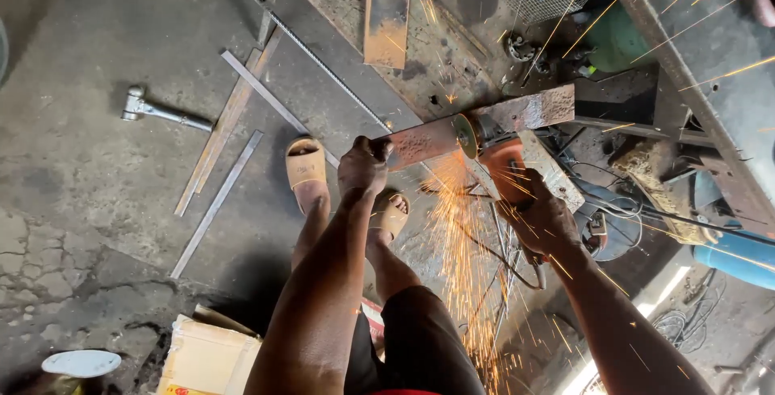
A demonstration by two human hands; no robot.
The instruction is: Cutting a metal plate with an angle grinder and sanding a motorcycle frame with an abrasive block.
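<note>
Rusty steel bar [484, 125] juts out above the concrete floor [97, 161]; left hand [363, 165] grip clamped on its free end. Right hand [542, 219] grip clamped on angle grinder [496, 153], disc on the bar, sparks falling.

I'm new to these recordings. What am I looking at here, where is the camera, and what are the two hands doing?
The one picture comes from a camera on the person's head, looking down at their arms and sandalled feet. The left hand grips the end of a rusty metal bar. The right hand holds an angle grinder whose disc meets the bar, throwing sparks downward. On the concrete floor lie flat metal strips, a hammer and a cardboard box.
</note>
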